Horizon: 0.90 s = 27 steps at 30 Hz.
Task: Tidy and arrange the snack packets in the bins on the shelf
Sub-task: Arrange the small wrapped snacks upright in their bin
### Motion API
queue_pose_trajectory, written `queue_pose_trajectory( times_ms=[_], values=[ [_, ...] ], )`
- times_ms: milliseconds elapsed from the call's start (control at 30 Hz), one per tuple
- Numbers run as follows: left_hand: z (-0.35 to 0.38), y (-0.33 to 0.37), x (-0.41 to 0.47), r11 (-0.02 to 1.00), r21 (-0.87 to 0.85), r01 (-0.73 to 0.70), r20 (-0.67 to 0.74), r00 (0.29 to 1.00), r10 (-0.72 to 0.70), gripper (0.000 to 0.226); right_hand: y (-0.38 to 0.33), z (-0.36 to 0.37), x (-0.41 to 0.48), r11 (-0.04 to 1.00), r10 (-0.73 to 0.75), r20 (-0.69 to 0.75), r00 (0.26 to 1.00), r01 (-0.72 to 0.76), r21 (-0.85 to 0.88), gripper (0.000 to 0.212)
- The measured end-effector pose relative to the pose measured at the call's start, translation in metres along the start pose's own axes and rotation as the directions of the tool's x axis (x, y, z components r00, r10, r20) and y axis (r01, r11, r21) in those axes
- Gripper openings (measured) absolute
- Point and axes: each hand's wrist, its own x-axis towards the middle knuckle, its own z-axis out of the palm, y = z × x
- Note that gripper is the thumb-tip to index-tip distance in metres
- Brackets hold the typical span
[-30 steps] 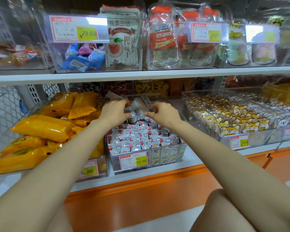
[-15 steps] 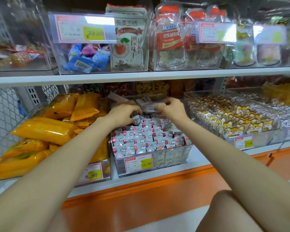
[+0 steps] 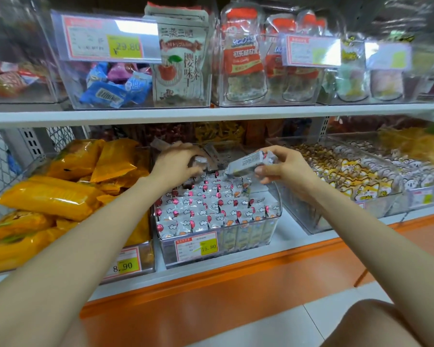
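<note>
Shop shelving, two white tiers above an orange plinth [image 3: 211,296].

Upper tier [image 3: 236,112]: clear bins of bagged sweets, blurred. Their cards grow harder to read toward the right. One card [image 3: 105,42] reads 29.80.

Lower tier, left to right:

1. Left bin [image 3: 147,259]: orange-yellow packets [image 3: 48,196] in a heap, cut off by the left edge of the frame. Its price card [image 3: 125,264] reads 8.90 and is partly hidden behind the left forearm.

2. Middle bin [image 3: 273,221]: clear, with a 15.80 card [image 3: 196,246] on its front wall. Small grey-white packets [image 3: 211,209] stand on end in rows across the front and middle. The rear of the bin is largely covered by the hands.

3. Left hand [image 3: 176,164]: palm down at the rear left of the middle bin, arm reaching straight in. Its fingers curl over a clump of loose packets [image 3: 202,161] and grip them. The fingertips are hidden, and the number of packets cannot be told.

4. Held packet [image 3: 246,162]: in the air over the rear right of the middle bin, clear of the rows. Its long axis runs left to right, with the left end dipping toward the bin and the right end inside the fingers. The print is too small to read.

5. Right hand [image 3: 283,166]: pinches the held packet between thumb below and bent fingers above, wrist raised.

6. Right bins [image 3: 311,221]: cat-printed packets [image 3: 348,171] in rows, blurred at the far right.
</note>
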Motion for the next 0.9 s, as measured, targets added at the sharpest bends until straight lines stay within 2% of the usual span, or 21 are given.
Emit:
queue_pose_trajectory(
  times_ms=[100,200,333,500,633,800,900],
  values=[
    [-0.01,0.011,-0.002,0.969,-0.242,0.046,-0.055,0.997,-0.061,0.038,0.0,-0.007,-0.004,0.997,-0.042,-0.07,0.997,0.047,0.067,0.019],
    [-0.019,0.026,-0.003,0.896,-0.441,0.06,-0.066,0.993,-0.099,0.04,0.001,-0.012,-0.008,0.991,-0.082,-0.133,0.988,0.096,0.096,0.022],
    [-0.021,0.045,-0.004,0.792,-0.603,0.099,-0.019,0.99,-0.139,0.036,0.0,-0.017,-0.012,0.98,-0.125,-0.223,0.967,0.155,0.126,0.025],
    [-0.012,0.058,-0.006,0.699,-0.701,0.142,0.052,0.988,-0.148,0.02,0.0,-0.025,-0.015,0.979,-0.154,-0.228,0.961,0.18,0.1,0.027],
    [-0.008,0.063,-0.008,0.742,-0.661,0.11,0.04,0.993,-0.111,0.015,0.003,-0.029,-0.016,0.977,-0.207,-0.255,0.945,0.213,-0.003,0.03],
    [0.001,0.07,-0.01,0.689,-0.711,0.138,0.105,0.99,-0.09,0.018,0.004,-0.034,-0.019,0.944,-0.317,-0.15,0.937,0.295,-0.149,0.027],
    [0.007,0.074,-0.01,0.741,-0.661,0.115,0.1,0.993,-0.065,0.02,0.004,-0.032,-0.02,0.895,-0.374,-0.024,0.927,0.354,-0.273,0.027]
  ],
)
